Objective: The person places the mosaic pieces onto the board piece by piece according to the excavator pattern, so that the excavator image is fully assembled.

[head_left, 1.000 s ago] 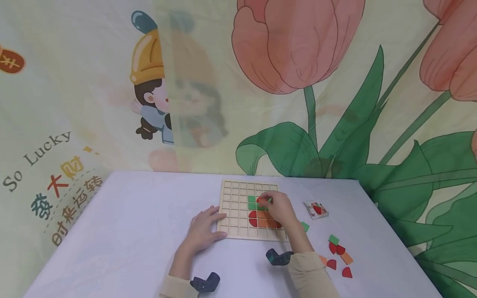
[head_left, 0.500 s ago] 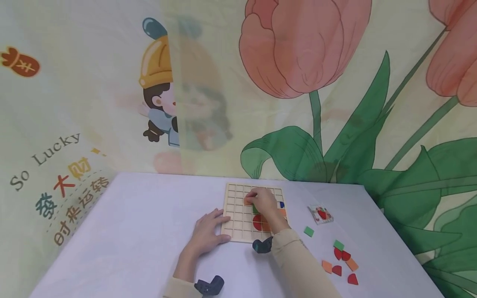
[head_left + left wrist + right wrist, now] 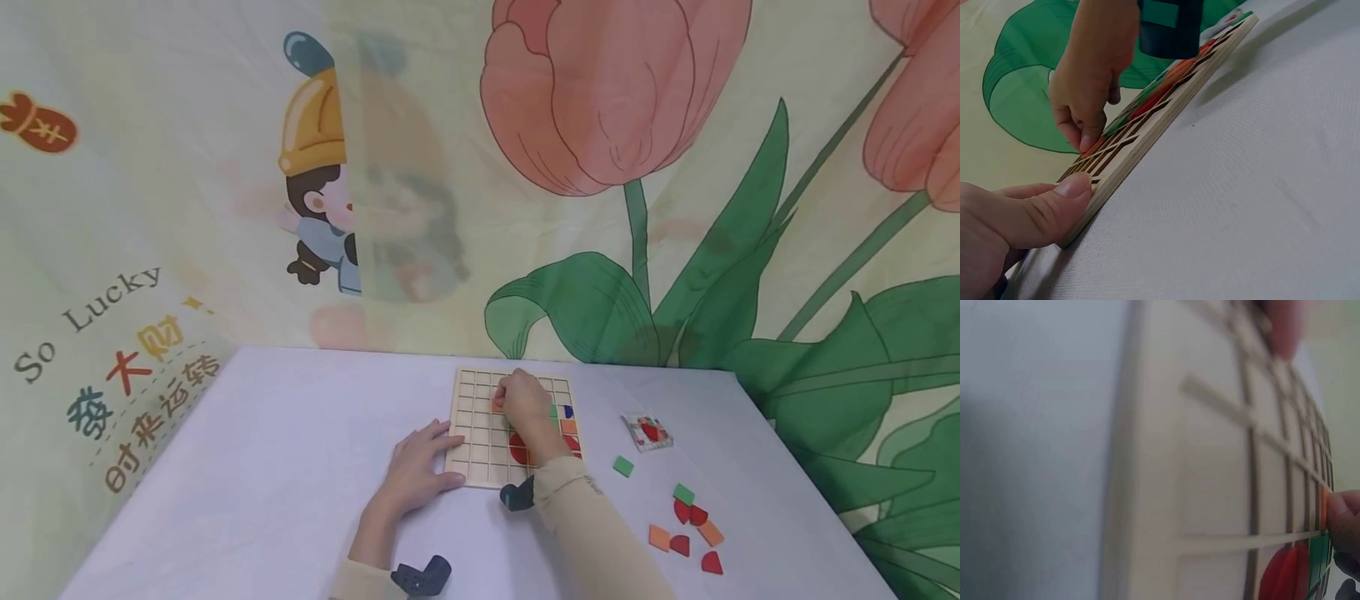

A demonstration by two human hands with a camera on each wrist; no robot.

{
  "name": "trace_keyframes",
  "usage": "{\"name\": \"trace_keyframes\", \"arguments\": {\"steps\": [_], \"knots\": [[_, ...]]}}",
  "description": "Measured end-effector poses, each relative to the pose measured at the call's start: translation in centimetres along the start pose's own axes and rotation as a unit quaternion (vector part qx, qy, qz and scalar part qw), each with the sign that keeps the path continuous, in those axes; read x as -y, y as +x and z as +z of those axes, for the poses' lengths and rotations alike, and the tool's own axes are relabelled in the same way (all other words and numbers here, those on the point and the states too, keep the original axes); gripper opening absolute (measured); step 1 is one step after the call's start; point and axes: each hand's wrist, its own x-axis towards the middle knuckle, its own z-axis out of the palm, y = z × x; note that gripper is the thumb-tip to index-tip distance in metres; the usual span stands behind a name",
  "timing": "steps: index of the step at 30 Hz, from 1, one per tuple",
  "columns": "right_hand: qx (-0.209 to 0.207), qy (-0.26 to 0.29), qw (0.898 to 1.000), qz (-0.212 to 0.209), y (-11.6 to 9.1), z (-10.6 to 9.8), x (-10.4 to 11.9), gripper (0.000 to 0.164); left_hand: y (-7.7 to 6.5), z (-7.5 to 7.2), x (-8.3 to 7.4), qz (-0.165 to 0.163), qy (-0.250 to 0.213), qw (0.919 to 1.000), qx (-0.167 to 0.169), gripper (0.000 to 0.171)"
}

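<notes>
A wooden grid board lies on the white table. My left hand rests at its left side, fingers spread, with the thumb pressing on the rim. Over the board's middle, my right hand pinches a small orange tile between thumb and fingertips. The right wrist view shows this orange tile down at a cell, under the thumb. Red rounded pieces, a green tile, a blue piece and another orange tile sit in other cells, partly hidden by my right hand and forearm.
Right of the board lie a clear packet with a coloured picture and a lone green tile. Nearer the front are several loose red, orange and green pieces. A printed cloth hangs behind the table.
My right hand has moved left across the board from a red piece to the orange tile, and its wrist has turned slightly. The left hand stays at the board's edge.
</notes>
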Motion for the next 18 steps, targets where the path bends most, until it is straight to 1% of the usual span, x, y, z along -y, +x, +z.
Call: {"name": "trace_keyframes", "arguments": {"steps": [3,5,7,8,10,13,15,18], "knots": [[-0.002,-0.023,1.000,-0.007,0.0,-0.1,0.0,0.019,0.1,0.1,-0.1,0.000,0.002,1.0000,-0.003,0.054],[0.004,-0.020,1.000,-0.007,-0.1,-0.3,0.0,0.014,0.1,0.0,-0.2,-0.001,0.003,1.0000,-0.004,0.054],[0.008,-0.009,1.000,-0.002,-0.3,-0.5,0.0,0.006,0.1,0.0,-0.3,0.000,0.005,1.0000,-0.005,0.054],[0.009,0.001,1.000,0.001,-0.4,-0.6,-0.1,0.006,0.1,0.0,-0.3,0.000,0.006,1.0000,-0.004,0.054],[0.008,0.018,1.000,0.008,-0.9,-0.8,-0.3,0.017,0.1,0.0,-0.4,0.000,0.006,1.0000,-0.002,0.054],[0.005,0.053,0.999,0.012,-2.2,-1.2,-1.1,0.027,0.1,0.0,-0.4,-0.002,0.006,1.0000,0.000,0.054],[0.011,0.075,0.997,0.015,-3.4,-1.8,-2.0,0.027,0.1,0.0,-0.4,-0.004,0.008,1.0000,-0.001,0.053],[0.026,0.111,0.993,0.024,-5.3,-3.1,-4.2,0.025,0.1,0.0,-0.3,-0.009,0.008,0.9999,0.000,0.054]]}}
